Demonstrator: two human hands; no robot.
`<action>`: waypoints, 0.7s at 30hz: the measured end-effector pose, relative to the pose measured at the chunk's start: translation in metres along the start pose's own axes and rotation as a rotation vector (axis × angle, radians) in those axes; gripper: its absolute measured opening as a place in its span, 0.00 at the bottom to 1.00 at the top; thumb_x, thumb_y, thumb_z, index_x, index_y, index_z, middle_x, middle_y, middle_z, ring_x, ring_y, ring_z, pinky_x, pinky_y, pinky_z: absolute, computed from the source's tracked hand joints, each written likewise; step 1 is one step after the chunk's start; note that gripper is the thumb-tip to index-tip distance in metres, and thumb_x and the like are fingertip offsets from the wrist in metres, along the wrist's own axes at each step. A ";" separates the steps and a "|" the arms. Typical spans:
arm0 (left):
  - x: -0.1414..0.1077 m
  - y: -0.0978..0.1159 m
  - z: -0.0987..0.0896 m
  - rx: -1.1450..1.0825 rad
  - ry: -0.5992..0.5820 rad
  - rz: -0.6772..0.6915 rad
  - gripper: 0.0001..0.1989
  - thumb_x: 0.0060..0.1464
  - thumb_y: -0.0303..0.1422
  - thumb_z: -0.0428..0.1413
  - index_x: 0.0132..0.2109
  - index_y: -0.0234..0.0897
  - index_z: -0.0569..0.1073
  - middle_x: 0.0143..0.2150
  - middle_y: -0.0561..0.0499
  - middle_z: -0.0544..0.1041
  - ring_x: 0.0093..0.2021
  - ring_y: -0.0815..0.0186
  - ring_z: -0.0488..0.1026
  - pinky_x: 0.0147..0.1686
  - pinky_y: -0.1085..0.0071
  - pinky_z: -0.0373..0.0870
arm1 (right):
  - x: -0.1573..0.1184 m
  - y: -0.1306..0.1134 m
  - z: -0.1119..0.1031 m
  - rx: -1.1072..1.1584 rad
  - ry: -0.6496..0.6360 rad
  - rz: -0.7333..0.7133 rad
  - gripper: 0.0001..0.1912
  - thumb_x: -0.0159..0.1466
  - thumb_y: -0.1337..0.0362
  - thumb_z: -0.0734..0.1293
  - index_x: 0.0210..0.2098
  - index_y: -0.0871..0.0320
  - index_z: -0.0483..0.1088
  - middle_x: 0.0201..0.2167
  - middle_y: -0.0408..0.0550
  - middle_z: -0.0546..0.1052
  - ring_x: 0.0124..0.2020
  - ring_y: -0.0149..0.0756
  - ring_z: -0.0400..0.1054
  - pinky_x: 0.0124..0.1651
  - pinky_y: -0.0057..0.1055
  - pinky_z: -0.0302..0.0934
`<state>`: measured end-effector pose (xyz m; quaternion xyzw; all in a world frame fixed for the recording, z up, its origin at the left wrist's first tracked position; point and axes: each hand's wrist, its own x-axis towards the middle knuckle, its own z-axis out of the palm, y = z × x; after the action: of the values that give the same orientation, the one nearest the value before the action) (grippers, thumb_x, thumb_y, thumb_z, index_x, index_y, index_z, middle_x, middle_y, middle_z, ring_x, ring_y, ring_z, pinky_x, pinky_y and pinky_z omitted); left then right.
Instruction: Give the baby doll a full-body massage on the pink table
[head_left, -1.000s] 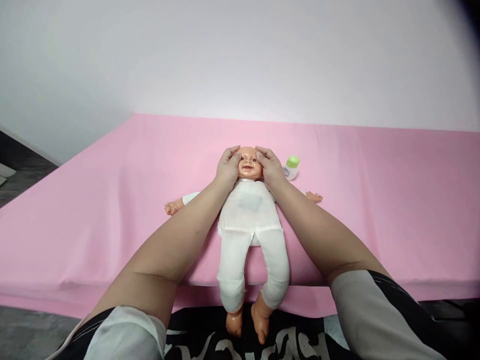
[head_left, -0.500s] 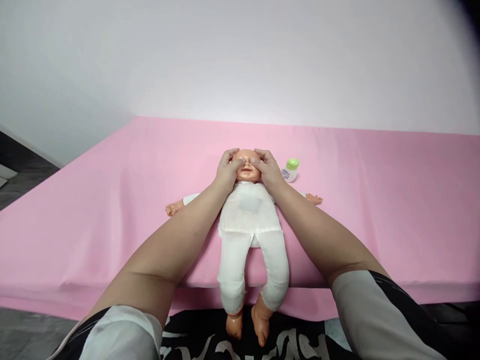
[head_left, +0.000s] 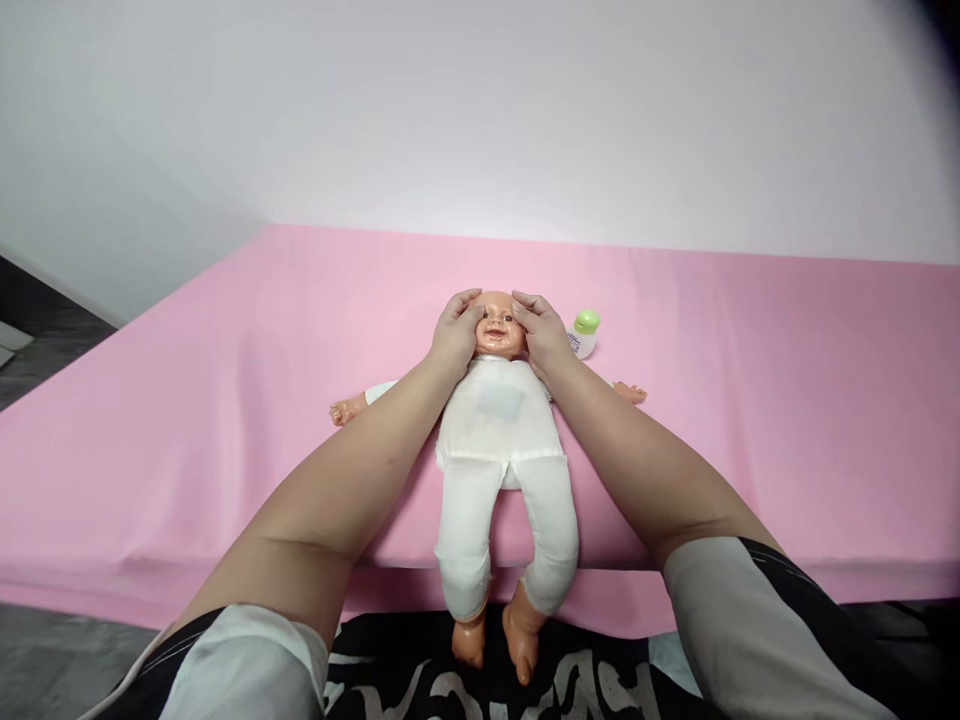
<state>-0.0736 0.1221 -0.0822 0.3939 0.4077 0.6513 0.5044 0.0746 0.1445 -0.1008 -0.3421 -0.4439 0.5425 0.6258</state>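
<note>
Baby doll's head was cupped between two hands

The baby doll (head_left: 498,410) was laid face up on a pink sheet (head_left: 765,400), its head set directly between the left hand (head_left: 455,335) and the right hand (head_left: 545,335). The head was clasped from both sides, with curved fingers placed along it and the thumbs rested near its eyes. The white-clothed torso was framed by the forearms, and the legs were draped over the sheet's near edge. A green-capped bottle (head_left: 584,333) was partly hidden just beyond the right hand.
</note>
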 end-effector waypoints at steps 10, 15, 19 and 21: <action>-0.006 0.011 -0.009 -0.165 -0.038 -0.107 0.30 0.48 0.30 0.62 0.61 0.38 0.79 0.61 0.40 0.82 0.62 0.45 0.80 0.66 0.47 0.77 | -0.008 -0.014 -0.012 0.129 -0.125 0.178 0.33 0.52 0.65 0.77 0.59 0.48 0.78 0.66 0.46 0.80 0.66 0.51 0.74 0.73 0.55 0.67; -0.004 0.000 -0.007 -0.074 -0.071 0.013 0.28 0.49 0.40 0.69 0.57 0.40 0.78 0.54 0.44 0.81 0.54 0.51 0.82 0.59 0.52 0.80 | -0.009 -0.009 -0.005 -0.094 -0.099 0.004 0.32 0.56 0.51 0.80 0.58 0.48 0.75 0.64 0.48 0.79 0.67 0.50 0.72 0.73 0.53 0.66; -0.002 -0.006 -0.005 0.038 -0.030 0.069 0.30 0.43 0.37 0.71 0.56 0.42 0.79 0.54 0.47 0.80 0.53 0.53 0.81 0.57 0.56 0.80 | -0.009 -0.007 0.001 -0.351 0.001 -0.126 0.36 0.53 0.44 0.84 0.54 0.50 0.74 0.58 0.49 0.78 0.63 0.49 0.71 0.72 0.52 0.65; 0.000 -0.007 -0.004 0.076 -0.013 0.081 0.29 0.44 0.37 0.71 0.56 0.41 0.79 0.55 0.46 0.80 0.55 0.52 0.80 0.57 0.56 0.79 | -0.006 -0.006 0.003 -0.361 0.028 -0.116 0.36 0.52 0.43 0.84 0.52 0.50 0.74 0.55 0.49 0.78 0.61 0.49 0.72 0.70 0.52 0.66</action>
<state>-0.0751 0.1224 -0.0907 0.4331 0.4125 0.6528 0.4648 0.0745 0.1370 -0.0952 -0.4301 -0.5443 0.4121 0.5907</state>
